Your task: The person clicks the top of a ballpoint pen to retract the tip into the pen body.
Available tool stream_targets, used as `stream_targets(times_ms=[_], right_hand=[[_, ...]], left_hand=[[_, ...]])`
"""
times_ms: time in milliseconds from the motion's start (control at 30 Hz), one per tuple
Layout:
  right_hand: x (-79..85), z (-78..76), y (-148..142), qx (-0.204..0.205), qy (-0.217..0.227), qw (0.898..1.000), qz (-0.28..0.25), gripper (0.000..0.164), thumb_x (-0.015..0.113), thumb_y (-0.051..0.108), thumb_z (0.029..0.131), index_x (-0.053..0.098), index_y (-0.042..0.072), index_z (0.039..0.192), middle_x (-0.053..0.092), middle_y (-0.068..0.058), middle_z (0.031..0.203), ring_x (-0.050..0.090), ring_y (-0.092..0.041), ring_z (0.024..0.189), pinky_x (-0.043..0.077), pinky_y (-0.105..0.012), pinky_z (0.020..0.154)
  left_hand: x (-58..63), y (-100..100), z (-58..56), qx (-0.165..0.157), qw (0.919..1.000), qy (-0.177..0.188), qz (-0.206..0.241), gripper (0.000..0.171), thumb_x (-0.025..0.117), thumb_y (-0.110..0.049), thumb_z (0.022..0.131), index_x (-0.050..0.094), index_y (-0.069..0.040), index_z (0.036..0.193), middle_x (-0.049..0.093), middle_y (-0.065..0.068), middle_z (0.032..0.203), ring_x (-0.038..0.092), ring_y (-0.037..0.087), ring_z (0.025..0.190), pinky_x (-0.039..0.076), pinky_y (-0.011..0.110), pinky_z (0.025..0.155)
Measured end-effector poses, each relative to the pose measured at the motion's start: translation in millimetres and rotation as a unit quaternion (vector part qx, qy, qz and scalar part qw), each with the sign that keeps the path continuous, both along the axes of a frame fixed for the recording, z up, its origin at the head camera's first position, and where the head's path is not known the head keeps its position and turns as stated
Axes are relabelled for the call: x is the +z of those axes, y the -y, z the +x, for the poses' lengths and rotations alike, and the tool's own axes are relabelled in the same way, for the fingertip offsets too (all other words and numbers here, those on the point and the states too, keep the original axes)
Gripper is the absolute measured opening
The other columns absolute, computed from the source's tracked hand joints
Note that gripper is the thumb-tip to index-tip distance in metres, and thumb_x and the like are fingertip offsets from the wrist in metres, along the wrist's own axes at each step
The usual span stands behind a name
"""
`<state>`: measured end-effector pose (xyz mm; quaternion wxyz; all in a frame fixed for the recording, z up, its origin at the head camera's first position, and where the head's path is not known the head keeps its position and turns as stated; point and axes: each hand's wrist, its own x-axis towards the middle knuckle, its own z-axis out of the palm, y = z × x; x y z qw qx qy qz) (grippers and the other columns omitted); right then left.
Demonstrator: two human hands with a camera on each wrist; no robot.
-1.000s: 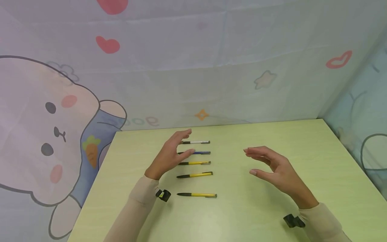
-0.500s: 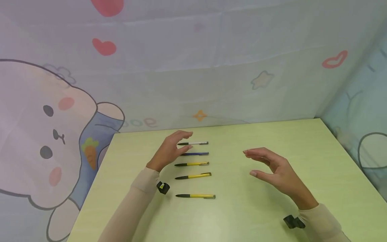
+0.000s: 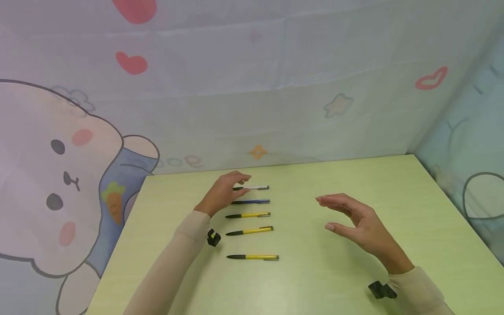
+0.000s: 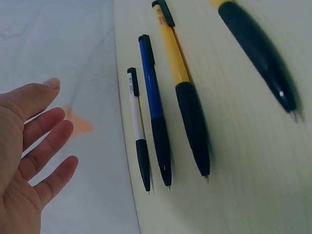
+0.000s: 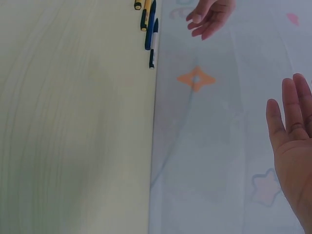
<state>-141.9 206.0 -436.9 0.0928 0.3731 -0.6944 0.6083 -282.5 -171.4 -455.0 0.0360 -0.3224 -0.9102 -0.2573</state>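
Five pens lie in a loose column on the table, and over the last second my left hand has slid a little farther forward, clearing most of the blue pen. Its thumb now sits in line with the white pen, the one nearest the far edge, so I judge that pen to be the one it is best placed for. The three yellow pens lie closer to me, untouched. My left thumb and fingers are apart, loosely bent, with nothing between them; the left wrist view shows the hand clear of every pen. My right hand hovers where it was, thumb and fingers well parted, holding nothing
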Motion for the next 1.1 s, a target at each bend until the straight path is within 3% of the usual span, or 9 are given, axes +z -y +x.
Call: stream_targets(times_ms=[233, 767, 1100], right_hand=[[-14.5, -7.2, -5.6, 0.002, 0.004, 1.000, 0.001, 0.061, 0.070, -0.024, 0.080, 0.052, -0.011, 0.137, 0.059, -0.023, 0.136, 0.059, -0.025, 0.127, 0.046, -0.029, 0.109], [-16.4, -5.4, -4.7, -0.012, 0.013, 1.000, 0.009, 0.062, 0.070, -0.025, 0.079, 0.053, -0.010, 0.136, 0.060, -0.019, 0.136, 0.060, -0.021, 0.127, 0.046, -0.027, 0.109], [-18.7, -5.9, -5.5, -0.010, 0.016, 1.000, 0.006, 0.062, 0.070, -0.025, 0.079, 0.053, -0.010, 0.136, 0.060, -0.020, 0.136, 0.060, -0.021, 0.127, 0.046, -0.028, 0.109]], left_hand=[[-8.8, -5.8, -12.1, 0.002, 0.9984, 0.010, -0.055, 0.043, 0.071, -0.020, 0.097, 0.062, -0.006, 0.137, 0.067, 0.011, 0.126, 0.068, 0.025, 0.110, 0.057, 0.042, 0.092], [-30.0, -17.8, -30.6, -0.002, 0.9966, 0.032, -0.075, 0.042, 0.070, -0.022, 0.098, 0.063, -0.006, 0.137, 0.067, 0.008, 0.128, 0.067, 0.024, 0.112, 0.056, 0.041, 0.094], [-37.1, -23.0, -36.3, 0.001, 0.9931, 0.020, -0.115, 0.040, 0.070, -0.024, 0.098, 0.065, -0.009, 0.135, 0.065, 0.007, 0.131, 0.066, 0.022, 0.113, 0.055, 0.040, 0.097]])
